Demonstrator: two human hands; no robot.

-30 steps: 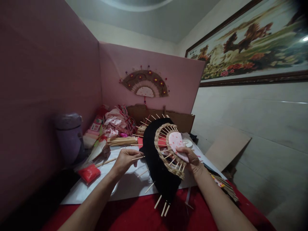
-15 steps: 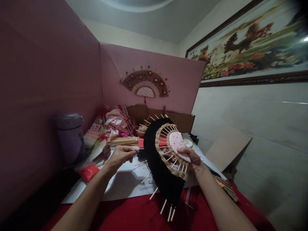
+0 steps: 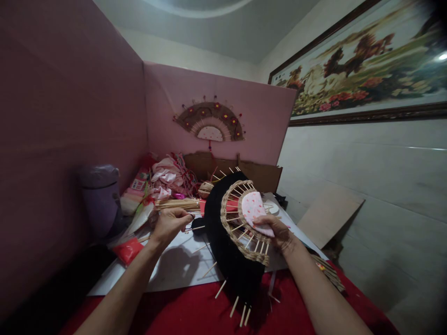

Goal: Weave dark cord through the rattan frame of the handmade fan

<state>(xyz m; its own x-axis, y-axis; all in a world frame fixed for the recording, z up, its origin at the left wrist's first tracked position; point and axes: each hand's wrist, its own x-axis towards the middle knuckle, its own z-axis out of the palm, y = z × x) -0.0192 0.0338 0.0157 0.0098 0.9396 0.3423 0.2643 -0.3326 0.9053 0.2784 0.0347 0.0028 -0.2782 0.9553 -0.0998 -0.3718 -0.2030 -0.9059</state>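
Note:
My right hand [image 3: 277,232] grips the pink spotted half-round centre [image 3: 254,209] of a fan. Around that centre runs a woven tan band [image 3: 230,228] over pale sticks. A wide black band [image 3: 221,232] forms the outer part, with stick ends poking out past its edge. My left hand [image 3: 174,224] is left of the fan, thumb and forefinger pinched on a dark strand near a stick tip. The strand's far end cannot be made out.
A finished fan [image 3: 211,121] hangs on the pink panel. Behind the hands lie a bundle of sticks [image 3: 178,204], pink fabric [image 3: 169,174] and a ball of twine [image 3: 206,188]. A purple bottle [image 3: 101,200] and red packet [image 3: 128,250] are left; a white sheet [image 3: 174,274] covers red cloth.
My left hand has moved off the stick tip, slightly left and up, fingers still pinched. The fan has shifted slightly left in my right hand.

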